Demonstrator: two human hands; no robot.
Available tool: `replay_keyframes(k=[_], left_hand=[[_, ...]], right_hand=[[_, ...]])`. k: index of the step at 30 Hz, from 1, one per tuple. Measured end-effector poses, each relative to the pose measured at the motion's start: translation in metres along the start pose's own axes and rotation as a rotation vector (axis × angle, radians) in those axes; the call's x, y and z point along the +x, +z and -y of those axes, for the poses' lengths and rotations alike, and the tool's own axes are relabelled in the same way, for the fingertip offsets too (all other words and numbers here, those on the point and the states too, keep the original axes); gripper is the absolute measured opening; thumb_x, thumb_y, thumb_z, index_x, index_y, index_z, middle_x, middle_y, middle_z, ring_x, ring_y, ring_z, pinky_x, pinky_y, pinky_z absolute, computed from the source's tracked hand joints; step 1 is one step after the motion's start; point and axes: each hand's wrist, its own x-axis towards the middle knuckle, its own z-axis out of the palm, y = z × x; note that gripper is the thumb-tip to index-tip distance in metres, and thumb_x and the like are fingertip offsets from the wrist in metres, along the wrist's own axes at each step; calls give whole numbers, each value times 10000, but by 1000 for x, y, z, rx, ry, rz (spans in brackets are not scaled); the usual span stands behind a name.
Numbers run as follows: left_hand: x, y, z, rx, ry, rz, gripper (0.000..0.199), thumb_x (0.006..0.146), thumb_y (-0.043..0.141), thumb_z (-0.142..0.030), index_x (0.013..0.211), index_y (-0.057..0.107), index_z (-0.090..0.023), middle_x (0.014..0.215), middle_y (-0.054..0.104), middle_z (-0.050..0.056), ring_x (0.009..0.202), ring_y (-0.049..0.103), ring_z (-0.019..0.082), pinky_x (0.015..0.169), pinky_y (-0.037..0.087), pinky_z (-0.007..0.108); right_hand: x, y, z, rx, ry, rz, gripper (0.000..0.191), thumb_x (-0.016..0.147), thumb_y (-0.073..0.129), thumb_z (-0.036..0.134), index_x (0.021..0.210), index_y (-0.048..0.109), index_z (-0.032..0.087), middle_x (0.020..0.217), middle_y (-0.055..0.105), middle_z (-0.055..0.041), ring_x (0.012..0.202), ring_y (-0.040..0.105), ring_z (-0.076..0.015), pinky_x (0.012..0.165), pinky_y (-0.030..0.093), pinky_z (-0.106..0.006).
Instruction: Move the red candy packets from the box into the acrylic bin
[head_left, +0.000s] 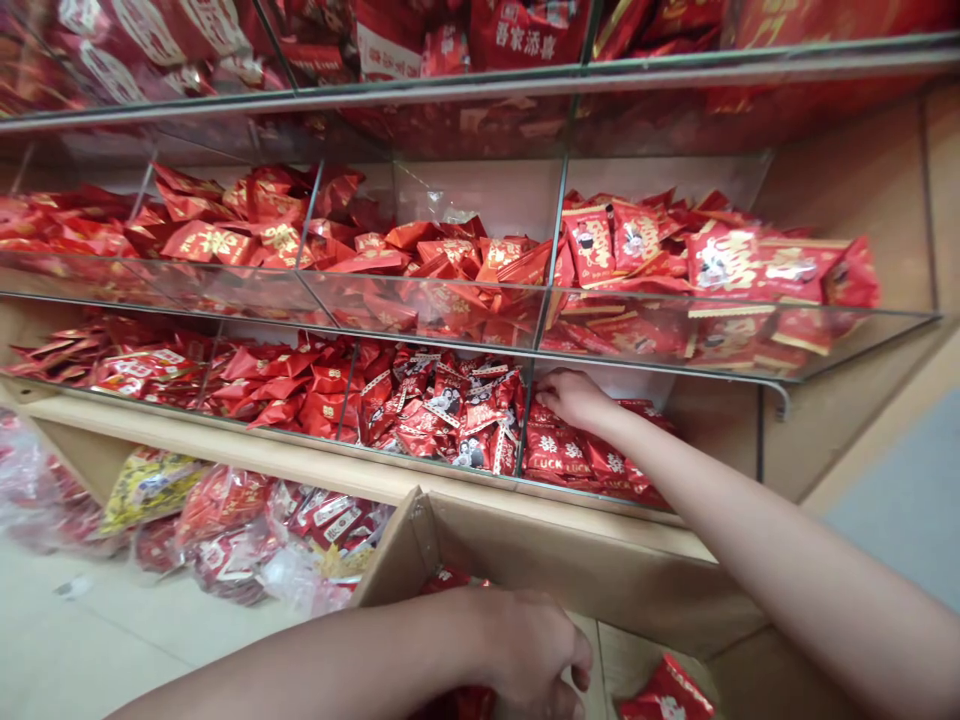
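Note:
My right hand (576, 398) reaches into the lower right shelf compartment, over red candy packets (556, 450) printed "LUCK". Its fingers are bent and close together beside the clear divider; whatever lies under the fingertips is hidden. Low in the cardboard box (600, 560) is my left hand (536, 645), palm down with curled fingers. What those fingers hold, if anything, cannot be seen. Red packets show partly beneath this wrist, and another red packet (667, 692) lies on the box's bottom to the right.
Clear dividers split the shelves into bins of red packets (457, 400). A transparent front lip (420, 310) runs along the middle shelf above my right hand. Plastic bags of packets (225, 510) and a yellow bag (150, 490) sit on the floor (82, 640) at left.

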Motion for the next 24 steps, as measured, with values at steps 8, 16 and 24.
replay_keyframes(k=[8, 16, 24], left_hand=[[5, 6, 5, -1, 5, -71, 327, 723, 522, -349, 1006, 613, -213, 857, 672, 54, 761, 604, 202, 551, 398, 253], [5, 9, 8, -32, 24, -116, 308, 711, 538, -333, 983, 616, -210, 776, 671, 37, 684, 598, 182, 522, 380, 243], [-2, -5, 6, -638, -4, -453, 303, 791, 435, -397, 892, 567, -144, 729, 647, 58, 585, 586, 128, 503, 411, 217]], right_hand=[[0, -9, -9, 18, 234, 8, 183, 817, 501, 282, 817, 605, 131, 904, 626, -64, 856, 568, -156, 792, 423, -353], [19, 10, -1, 339, 418, -56, 196, 794, 536, 324, 795, 592, 137, 835, 619, -27, 771, 579, -135, 715, 457, -323], [-38, -24, 8, 940, 479, -276, 170, 762, 534, 325, 716, 532, 162, 691, 603, -21, 551, 546, -94, 450, 414, -196]])
